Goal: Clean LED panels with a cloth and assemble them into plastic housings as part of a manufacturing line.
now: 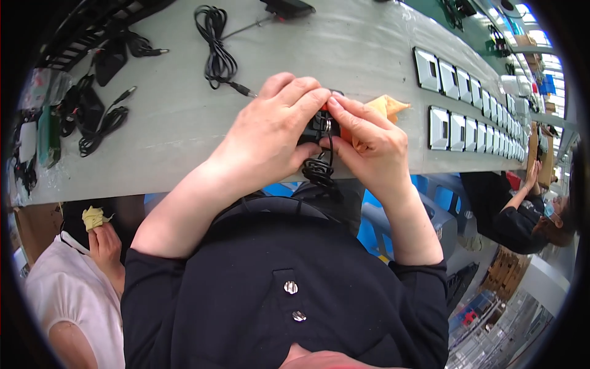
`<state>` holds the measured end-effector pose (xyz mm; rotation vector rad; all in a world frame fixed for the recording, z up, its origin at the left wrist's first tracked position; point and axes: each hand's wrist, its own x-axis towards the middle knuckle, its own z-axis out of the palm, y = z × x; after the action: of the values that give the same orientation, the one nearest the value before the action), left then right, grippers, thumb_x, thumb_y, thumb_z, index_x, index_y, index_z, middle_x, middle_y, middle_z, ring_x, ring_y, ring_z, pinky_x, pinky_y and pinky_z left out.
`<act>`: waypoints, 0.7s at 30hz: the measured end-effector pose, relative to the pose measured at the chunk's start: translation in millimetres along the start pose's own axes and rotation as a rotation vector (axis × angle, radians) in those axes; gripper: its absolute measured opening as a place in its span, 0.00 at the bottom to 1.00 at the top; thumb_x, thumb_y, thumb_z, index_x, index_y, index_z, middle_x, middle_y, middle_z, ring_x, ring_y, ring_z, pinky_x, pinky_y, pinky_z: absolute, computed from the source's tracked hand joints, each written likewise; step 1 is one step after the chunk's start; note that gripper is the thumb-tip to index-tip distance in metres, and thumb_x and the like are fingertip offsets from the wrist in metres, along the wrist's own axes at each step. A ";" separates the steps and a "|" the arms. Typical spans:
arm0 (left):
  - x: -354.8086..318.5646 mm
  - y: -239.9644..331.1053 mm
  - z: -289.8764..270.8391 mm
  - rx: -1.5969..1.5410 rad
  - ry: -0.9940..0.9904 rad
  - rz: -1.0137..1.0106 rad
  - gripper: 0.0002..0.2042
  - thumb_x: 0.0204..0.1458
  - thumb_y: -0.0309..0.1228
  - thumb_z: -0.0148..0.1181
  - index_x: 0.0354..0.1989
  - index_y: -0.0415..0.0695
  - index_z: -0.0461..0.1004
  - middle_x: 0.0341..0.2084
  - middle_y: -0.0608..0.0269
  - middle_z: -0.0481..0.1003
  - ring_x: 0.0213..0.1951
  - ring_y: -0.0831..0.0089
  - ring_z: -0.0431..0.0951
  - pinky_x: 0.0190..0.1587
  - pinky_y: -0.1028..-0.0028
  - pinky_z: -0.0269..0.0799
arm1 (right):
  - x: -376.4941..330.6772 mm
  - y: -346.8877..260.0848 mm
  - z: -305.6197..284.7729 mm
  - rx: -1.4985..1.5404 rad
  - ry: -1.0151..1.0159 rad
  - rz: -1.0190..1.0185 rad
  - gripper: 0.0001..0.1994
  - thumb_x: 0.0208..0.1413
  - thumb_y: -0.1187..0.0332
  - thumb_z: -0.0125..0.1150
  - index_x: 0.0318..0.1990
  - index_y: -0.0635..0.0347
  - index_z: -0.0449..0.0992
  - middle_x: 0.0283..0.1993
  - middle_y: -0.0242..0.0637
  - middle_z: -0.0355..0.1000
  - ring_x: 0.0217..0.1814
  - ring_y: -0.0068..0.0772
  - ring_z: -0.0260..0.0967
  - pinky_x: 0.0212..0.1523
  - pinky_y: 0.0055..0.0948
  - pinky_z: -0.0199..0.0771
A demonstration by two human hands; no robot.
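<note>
Black shirt cloth [239, 277] with two shiny buttons lies closest, on the near side of the black adapter [317, 128], which is held up between both hands just over the tabletop [166, 147]. At the adapter's left side, the left hand [273, 120] has its fingers close together and bent, gripping the adapter against the thumb. At its right side, the right hand [372, 132] pinches, index fingertip by a small red part [324, 107] on the adapter's far end and thumb low beside the cord. An orange-yellow cloth [387, 106] is tucked at this palm, just right of the adapter. The black cord [318, 172] bunches in loops directly below the adapter.

Any lettering on the adapter is hidden by the fingers or too small to tell.

The tabletop's near edge runs just on the wearer's side of the adapter, and the loops hang across it. Beyond and left of the adapter lies a coiled cable [214, 49]; well to its right stand two rows of white-faced black pieces [448, 80]. Blue seats [442, 194] show below that edge, right of the adapter.
</note>
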<state>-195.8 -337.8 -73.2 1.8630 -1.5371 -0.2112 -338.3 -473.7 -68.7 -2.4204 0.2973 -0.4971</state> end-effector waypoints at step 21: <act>32.0 20.9 -7.7 0.303 -0.336 0.006 0.33 0.36 0.36 0.71 0.57 0.48 0.69 0.53 0.60 0.69 0.55 0.56 0.67 0.56 0.63 0.67 | -16.6 35.4 -26.8 0.093 -0.100 0.069 0.41 0.34 0.72 0.73 0.63 0.57 0.64 0.59 0.42 0.63 0.58 0.47 0.64 0.57 0.36 0.67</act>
<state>-199.3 -364.9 -45.3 2.1403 -1.8869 -0.3164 -367.7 -510.2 -76.3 -2.3275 0.3064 -0.3502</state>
